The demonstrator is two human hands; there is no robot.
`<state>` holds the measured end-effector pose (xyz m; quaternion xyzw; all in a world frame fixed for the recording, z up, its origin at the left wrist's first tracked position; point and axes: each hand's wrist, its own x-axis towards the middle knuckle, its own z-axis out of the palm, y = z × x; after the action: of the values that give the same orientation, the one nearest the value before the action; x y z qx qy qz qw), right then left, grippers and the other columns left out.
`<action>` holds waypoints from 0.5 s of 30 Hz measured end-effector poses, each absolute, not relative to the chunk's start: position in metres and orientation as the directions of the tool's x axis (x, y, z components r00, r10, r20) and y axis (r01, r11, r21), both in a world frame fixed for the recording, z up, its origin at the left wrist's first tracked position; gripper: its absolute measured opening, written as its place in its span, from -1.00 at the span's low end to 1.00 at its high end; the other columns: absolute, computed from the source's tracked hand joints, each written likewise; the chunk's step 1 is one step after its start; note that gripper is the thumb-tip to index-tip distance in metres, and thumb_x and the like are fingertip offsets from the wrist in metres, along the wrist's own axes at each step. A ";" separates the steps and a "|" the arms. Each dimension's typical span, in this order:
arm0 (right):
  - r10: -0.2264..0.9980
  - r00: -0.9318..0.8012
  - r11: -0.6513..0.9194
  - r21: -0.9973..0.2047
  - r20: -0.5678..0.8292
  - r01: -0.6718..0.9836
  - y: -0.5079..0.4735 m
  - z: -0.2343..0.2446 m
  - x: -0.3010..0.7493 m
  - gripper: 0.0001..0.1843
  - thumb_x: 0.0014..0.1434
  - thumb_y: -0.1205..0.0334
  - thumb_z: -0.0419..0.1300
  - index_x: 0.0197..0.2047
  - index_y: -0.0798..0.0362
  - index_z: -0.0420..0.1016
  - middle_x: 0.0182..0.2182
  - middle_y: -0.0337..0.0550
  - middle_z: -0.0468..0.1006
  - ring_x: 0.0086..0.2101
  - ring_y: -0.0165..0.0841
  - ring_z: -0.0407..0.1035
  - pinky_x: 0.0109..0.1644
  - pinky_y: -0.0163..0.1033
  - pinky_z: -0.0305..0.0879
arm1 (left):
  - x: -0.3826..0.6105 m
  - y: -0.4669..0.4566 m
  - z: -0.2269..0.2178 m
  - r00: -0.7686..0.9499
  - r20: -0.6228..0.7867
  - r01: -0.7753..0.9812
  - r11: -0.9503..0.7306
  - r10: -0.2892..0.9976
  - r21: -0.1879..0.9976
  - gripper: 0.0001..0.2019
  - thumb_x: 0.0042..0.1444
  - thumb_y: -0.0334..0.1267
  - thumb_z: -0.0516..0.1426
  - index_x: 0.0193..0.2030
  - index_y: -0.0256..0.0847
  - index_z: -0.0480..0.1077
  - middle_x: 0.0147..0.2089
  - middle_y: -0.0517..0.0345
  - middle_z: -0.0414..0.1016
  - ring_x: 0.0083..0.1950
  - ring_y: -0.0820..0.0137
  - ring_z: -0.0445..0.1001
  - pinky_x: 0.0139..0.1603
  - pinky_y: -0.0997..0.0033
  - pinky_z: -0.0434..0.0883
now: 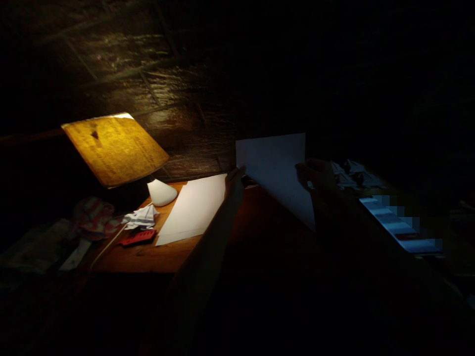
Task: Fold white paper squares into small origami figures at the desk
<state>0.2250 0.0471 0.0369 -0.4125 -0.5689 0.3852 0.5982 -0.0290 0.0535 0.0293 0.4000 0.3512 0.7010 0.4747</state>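
A sheet of paper [278,165] is held up above the table, dim and partly folded over or curled, its lower edge running down on a slant to the right. My left hand [234,180] grips its left edge, fingers closed on it. At the right edge, my right hand [313,172] pinches the same sheet. Just left of my left hand, a stack of white paper [195,207] lies on the wooden table [174,257] under the lamplight. Deep shadow hides much of my right hand and forearm.
A lit lamp [115,148] with a yellow shade stands at the left. Near it lie a folded paper piece [143,216], a red comb-like object [139,238] and crumpled cloth [92,217]. Several folded paper shapes [351,175] and a glowing screen [397,225] are on the right.
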 end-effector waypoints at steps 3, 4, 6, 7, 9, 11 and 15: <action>0.925 0.062 0.371 -0.925 0.376 0.079 0.047 0.037 0.228 -0.60 0.10 0.02 0.34 -0.60 0.02 0.33 -0.68 -0.24 0.32 -0.63 -0.47 0.17 -0.58 -0.32 0.09 | -0.033 0.056 0.029 -0.270 0.206 -0.386 -0.301 0.941 0.872 -0.55 -0.22 -0.02 0.44 -0.31 -0.25 0.43 -0.37 0.19 0.49 -0.39 0.40 0.53 -0.30 0.32 0.51; 0.924 0.064 0.370 -0.924 0.377 0.100 0.046 0.038 0.229 -0.60 0.11 0.04 0.33 -0.61 0.02 0.33 -0.68 -0.23 0.32 -0.63 -0.47 0.16 -0.58 -0.31 0.09 | -0.034 0.056 0.028 -0.276 0.203 -0.382 -0.301 0.939 0.874 -0.56 -0.22 -0.03 0.44 -0.31 -0.25 0.44 -0.37 0.19 0.49 -0.40 0.41 0.52 -0.30 0.32 0.50; 0.922 0.081 0.367 -0.921 0.378 0.128 0.045 0.039 0.229 -0.63 0.12 0.10 0.32 -0.61 0.02 0.35 -0.66 -0.22 0.35 -0.62 -0.47 0.17 -0.56 -0.30 0.10 | -0.035 0.057 0.028 -0.282 0.203 -0.371 -0.302 0.938 0.878 -0.57 -0.21 -0.05 0.44 -0.31 -0.26 0.44 -0.37 0.19 0.49 -0.40 0.42 0.52 -0.29 0.31 0.51; 0.922 0.087 0.365 -0.921 0.378 0.135 0.045 0.040 0.229 -0.64 0.12 0.12 0.32 -0.60 0.03 0.35 -0.66 -0.22 0.35 -0.61 -0.47 0.18 -0.55 -0.29 0.11 | -0.036 0.057 0.028 -0.285 0.203 -0.366 -0.303 0.937 0.880 -0.58 -0.21 -0.06 0.44 -0.32 -0.26 0.44 -0.38 0.19 0.49 -0.40 0.41 0.52 -0.29 0.30 0.51; 0.920 0.105 0.363 -0.922 0.377 0.136 0.043 0.042 0.229 -0.65 0.11 0.13 0.32 -0.61 0.03 0.36 -0.66 -0.24 0.34 -0.62 -0.48 0.17 -0.54 -0.29 0.10 | -0.037 0.058 0.027 -0.296 0.201 -0.360 -0.304 0.934 0.882 -0.61 -0.20 -0.08 0.43 -0.32 -0.26 0.45 -0.37 0.17 0.51 -0.38 0.40 0.53 -0.28 0.30 0.52; 0.921 0.124 0.355 -0.927 0.369 0.117 0.042 0.043 0.228 -0.65 0.09 0.13 0.32 -0.61 0.04 0.35 -0.67 -0.26 0.32 -0.62 -0.49 0.15 -0.55 -0.30 0.08 | -0.038 0.058 0.027 -0.305 0.205 -0.361 -0.312 0.930 0.879 -0.63 -0.20 -0.12 0.43 -0.31 -0.26 0.46 -0.36 0.15 0.54 -0.36 0.38 0.55 -0.27 0.30 0.53; 0.933 0.135 0.330 -0.943 0.333 0.046 0.041 0.045 0.229 -0.68 0.03 0.13 0.35 -0.60 0.05 0.37 -0.68 -0.29 0.31 -0.64 -0.51 0.14 -0.57 -0.31 0.05 | -0.039 0.057 0.028 -0.307 0.227 -0.364 -0.334 0.924 0.870 -0.67 -0.20 -0.20 0.42 -0.31 -0.26 0.48 -0.35 0.14 0.57 -0.36 0.40 0.55 -0.27 0.35 0.53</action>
<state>0.2285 0.0413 0.0449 -0.4484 -0.5461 0.3661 0.6055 -0.0391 0.0574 0.0280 0.3834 0.3655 0.7211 0.4465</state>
